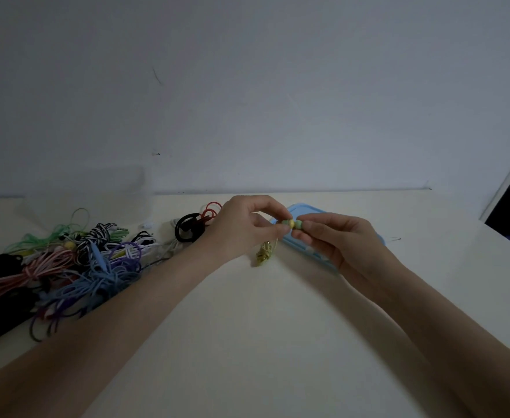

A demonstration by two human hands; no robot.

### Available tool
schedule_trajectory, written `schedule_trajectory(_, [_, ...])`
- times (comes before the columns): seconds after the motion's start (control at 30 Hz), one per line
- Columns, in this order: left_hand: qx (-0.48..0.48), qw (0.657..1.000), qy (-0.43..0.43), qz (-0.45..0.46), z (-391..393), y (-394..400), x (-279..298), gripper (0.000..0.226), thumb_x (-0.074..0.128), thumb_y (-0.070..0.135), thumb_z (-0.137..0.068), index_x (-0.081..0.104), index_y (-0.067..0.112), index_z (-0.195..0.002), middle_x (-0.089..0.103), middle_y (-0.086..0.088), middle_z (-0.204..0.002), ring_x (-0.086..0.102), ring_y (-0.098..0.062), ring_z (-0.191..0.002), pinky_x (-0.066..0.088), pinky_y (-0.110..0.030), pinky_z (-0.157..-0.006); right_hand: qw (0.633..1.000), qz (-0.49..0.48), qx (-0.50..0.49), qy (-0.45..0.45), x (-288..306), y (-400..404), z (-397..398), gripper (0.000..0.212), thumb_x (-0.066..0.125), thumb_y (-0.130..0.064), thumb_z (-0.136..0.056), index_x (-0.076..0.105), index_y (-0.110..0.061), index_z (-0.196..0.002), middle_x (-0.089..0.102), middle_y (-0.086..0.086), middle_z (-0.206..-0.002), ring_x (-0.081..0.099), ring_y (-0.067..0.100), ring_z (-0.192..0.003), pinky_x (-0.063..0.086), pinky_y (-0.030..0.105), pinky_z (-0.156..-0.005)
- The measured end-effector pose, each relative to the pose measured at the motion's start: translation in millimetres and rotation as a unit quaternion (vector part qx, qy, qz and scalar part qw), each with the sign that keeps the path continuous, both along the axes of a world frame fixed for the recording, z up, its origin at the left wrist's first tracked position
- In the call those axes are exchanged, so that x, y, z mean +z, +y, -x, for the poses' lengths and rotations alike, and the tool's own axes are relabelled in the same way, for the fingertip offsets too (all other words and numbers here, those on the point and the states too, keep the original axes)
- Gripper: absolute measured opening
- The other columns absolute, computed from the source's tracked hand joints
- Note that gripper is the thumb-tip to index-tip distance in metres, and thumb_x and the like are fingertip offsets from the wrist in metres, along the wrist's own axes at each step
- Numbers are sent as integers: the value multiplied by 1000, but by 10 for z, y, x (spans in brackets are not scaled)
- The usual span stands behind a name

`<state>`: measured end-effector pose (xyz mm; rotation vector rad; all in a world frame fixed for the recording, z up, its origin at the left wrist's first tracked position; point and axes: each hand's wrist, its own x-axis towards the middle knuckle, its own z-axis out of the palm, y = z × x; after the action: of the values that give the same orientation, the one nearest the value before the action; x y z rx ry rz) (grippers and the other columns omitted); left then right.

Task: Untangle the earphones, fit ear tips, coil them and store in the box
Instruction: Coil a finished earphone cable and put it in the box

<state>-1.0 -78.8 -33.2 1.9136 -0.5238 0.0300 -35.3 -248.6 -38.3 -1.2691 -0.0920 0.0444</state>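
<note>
Head view: while the left hand pinches the yellow-green earbud above the desk, the right hand pinches its ear tip. Likely light, soft, slippery; hold the rigid bud, not its dangling cord.

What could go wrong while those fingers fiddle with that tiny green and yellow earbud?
The left hand and right hand pinch the small earbud by fingertips only; a slip in grip could drop the piece onto the table.

Its yellow-green cord dangles bunched below and may snag or knot again.

The pile of cables lies close to the left forearm, which could drag them.
</note>
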Motion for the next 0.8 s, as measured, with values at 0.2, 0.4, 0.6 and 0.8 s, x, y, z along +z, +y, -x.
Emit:
schedule_trajectory(0.2, [8,1000,-10,-27,43,-12,24,14,72,8,-79,65,21,-80,64,20,-56,61,1,-60,43,-8,-62,1000,21,-1,3,11,6,15,16,57,6,-82,71,0,-80,73,15,-81,71,16,-74,56,18,-72])
schedule_trajectory(0.4, [21,998,-16,-51,48,-14,35,11,73,16,-78,66,23,-80,71,-3,-68,62,-9,-64,43,-15,-65,999,44,-23,-4,14,18,21,15,58,6,-82,70,-3,-79,71,12,-72,69,13,-65,57,18,-71])
schedule_trajectory(0.6, [36,995,-54,-80,62,-34,48,13,72,20,-79,64,29,-79,71,0,-67,62,-5,-65,41,-9,-62,999,44,-28,0,37,13,27,12,59,5,-81,70,-1,-81,71,10,-70,68,11,-64,56,18,-71])
schedule_trajectory(0.8, [21,998,-49,-34,58,-48,45,16,72,12,-78,64,26,-76,67,7,-62,62,1,-61,43,-7,-61,1000,-2,-15,22,58,23,30,13,56,7,-82,68,3,-81,72,9,-71,69,10,-65,55,14,-63])
